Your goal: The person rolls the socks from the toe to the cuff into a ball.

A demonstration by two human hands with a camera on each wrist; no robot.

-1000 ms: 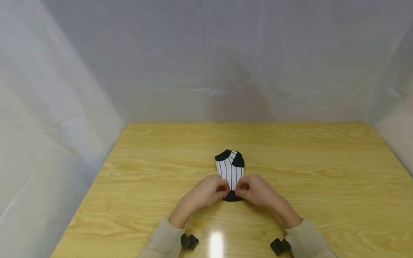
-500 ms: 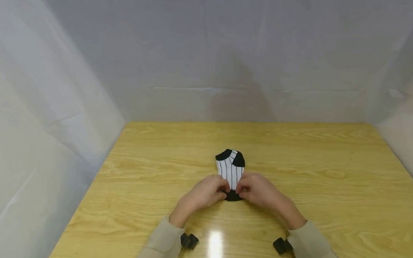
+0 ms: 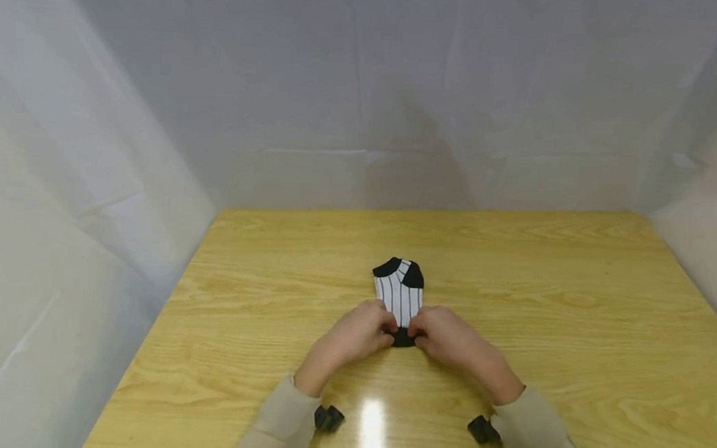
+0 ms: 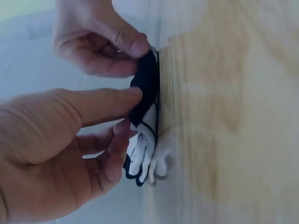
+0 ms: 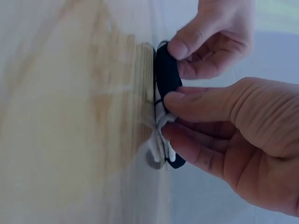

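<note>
A striped sock point(image 3: 399, 296) was laid flat near the middle of the wooden table point(image 3: 574, 319). Its near black end was pinched by the left hand point(image 3: 358, 332) and the right hand point(image 3: 447, 333), thumb against curled fingers (seen best at the wrists). Both layers were probably best gripped evenly and lifted together, so the fold stayed square.

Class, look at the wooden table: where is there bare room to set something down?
Bare wood lies left and right of the black-and-white striped sock, out to the light wooden table edges, and beyond it. Crowded only where left hand and right hand pinch it.
</note>
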